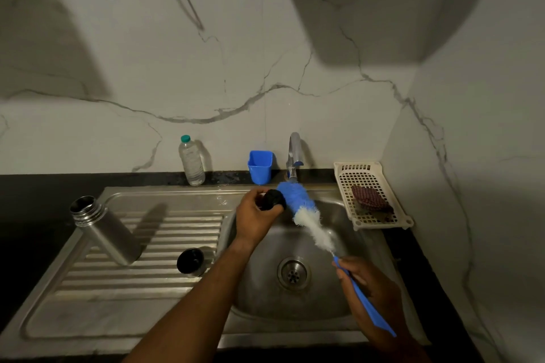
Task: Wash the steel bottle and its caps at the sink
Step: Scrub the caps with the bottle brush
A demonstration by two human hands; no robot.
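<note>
The open steel bottle stands on the ribbed drainboard at the left. A steel cap with a black inside lies mouth-up beside it, near the basin's edge. Over the sink basin, my left hand grips a small black cap. My right hand holds the blue handle of a bottle brush. The brush's blue and white bristles lie against the black cap, right under the tap. No running water is visible.
A clear plastic bottle with a teal lid and a blue plastic cup stand at the back wall. A white slotted tray with a dark scrub pad sits right of the basin. The drain is open.
</note>
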